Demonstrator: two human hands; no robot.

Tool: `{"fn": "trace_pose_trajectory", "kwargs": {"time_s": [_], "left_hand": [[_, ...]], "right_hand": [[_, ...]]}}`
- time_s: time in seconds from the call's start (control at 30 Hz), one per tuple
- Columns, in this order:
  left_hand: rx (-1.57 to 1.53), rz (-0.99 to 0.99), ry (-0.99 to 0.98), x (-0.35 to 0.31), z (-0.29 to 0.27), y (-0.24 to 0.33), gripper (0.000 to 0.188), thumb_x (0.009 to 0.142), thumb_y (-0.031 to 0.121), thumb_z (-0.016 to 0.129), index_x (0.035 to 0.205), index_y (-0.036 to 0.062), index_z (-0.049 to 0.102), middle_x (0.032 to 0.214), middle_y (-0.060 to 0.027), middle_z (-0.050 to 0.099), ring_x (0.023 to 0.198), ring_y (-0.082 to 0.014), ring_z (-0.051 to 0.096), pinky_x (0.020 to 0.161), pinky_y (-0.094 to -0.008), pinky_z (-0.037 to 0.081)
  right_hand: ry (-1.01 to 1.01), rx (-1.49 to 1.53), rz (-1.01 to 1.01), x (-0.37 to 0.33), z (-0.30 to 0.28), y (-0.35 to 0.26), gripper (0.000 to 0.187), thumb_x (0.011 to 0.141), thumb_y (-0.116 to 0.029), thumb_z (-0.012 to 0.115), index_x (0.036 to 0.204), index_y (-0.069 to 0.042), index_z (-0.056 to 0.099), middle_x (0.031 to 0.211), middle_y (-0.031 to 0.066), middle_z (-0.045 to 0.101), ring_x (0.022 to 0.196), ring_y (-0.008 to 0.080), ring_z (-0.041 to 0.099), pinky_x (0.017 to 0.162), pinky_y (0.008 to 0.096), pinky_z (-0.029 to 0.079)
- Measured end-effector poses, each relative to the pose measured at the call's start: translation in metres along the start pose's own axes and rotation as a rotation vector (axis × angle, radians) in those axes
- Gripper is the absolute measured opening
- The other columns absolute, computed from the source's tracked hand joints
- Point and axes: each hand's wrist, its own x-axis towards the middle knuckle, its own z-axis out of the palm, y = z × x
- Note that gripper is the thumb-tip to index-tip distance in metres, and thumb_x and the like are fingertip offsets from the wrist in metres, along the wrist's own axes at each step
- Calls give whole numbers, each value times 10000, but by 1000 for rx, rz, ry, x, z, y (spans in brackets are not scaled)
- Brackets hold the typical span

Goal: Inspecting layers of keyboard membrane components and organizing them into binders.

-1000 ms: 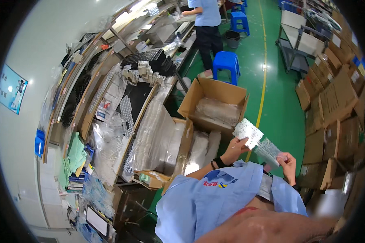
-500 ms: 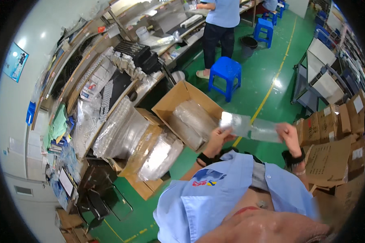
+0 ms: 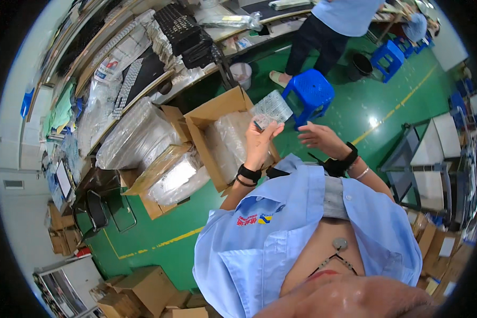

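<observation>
Held up between the thumb and fingers of my left hand (image 3: 261, 142) is a small rectangular bubble-wrap bag (image 3: 273, 107), clear and shiny. Whether anything lies inside it I cannot make out. My right hand (image 3: 323, 139) is a short way to the right of it, fingers stretched out and nothing in them. Beneath and left of my left hand stands an open cardboard box (image 3: 200, 133), with bundles of clear plastic packaging (image 3: 229, 137) inside.
More wrapped plastic bundles (image 3: 138, 139) lie left of the box beside a cluttered workbench (image 3: 143, 90). A blue stool (image 3: 311, 89) stands ahead, near a person in dark trousers (image 3: 315, 45). Carts (image 3: 426, 159) and cardboard boxes (image 3: 434, 249) line the right side.
The plastic, stretched between both hands before, is now in my left hand alone. My right hand has let go and opened. The view has turned, with more floor showing at the lower left.
</observation>
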Motion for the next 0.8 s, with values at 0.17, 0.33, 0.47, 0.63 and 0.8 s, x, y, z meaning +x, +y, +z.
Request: {"fn": "trace_pose_trajectory", "kwargs": {"time_s": [0.17, 0.33, 0.47, 0.63, 0.8], "left_hand": [[2, 16, 4, 34, 25, -25, 302, 846, 14, 573, 1125, -19, 462, 1055, -126, 596, 928, -220, 616, 818, -325, 515], [70, -27, 99, 42, 14, -44, 332, 845, 43, 594, 1147, 6, 460, 1055, -132, 590, 930, -225, 607, 824, -339, 505], [117, -107, 313, 31, -31, -52, 283, 862, 87, 589, 1122, 41, 489, 1070, -129, 588, 948, -224, 594, 812, -345, 503], [153, 89, 548, 13, -69, -61, 49, 868, 52, 550, 911, 31, 561, 1113, -125, 557, 951, -227, 586, 817, -356, 495], [-20, 251, 778, 52, -66, -67, 136, 831, 86, 452, 706, 61, 499, 1019, -119, 575, 950, -259, 577, 854, -363, 425]], "right_hand": [[-317, 482, -2, 81, 3, -57, 418, 931, -346, 470, 1162, 2, 491, 1028, 68, 613, 938, 166, 584, 811, 288, 462], [-85, 121, -339, 139, 1, -101, 325, 847, -80, 588, 1155, -18, 503, 1044, 53, 599, 886, 171, 596, 779, 299, 483], [22, -1125, -699, 199, -55, -156, 577, 759, -6, 584, 1293, -119, 397, 752, 120, 605, 718, 174, 597, 667, 325, 477], [-269, -843, -621, 278, -110, -239, 475, 775, -16, 606, 1231, -84, 490, 807, 28, 582, 685, 90, 530, 610, 251, 454], [-327, -550, -419, 376, -106, -343, 281, 857, -148, 595, 1126, -81, 550, 758, -32, 565, 538, 40, 473, 484, 193, 393]]}}
